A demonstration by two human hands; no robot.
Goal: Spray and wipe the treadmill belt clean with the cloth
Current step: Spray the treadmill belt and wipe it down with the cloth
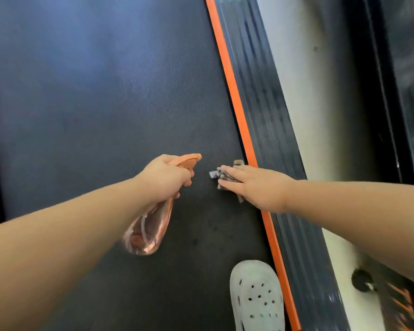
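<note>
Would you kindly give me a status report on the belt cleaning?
Left hand grips spray bottle. Right hand presses cloth on belt by orange strip. White shoe on belt.

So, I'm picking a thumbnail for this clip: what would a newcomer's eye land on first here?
Likely the action at mid-frame: the left hand grips a pinkish spray bottle with an orange head, and the right hand presses a grey cloth flat on the dark treadmill belt beside it. Then the bright orange strip along the belt's right edge, and the white holed clog at the bottom.
</note>
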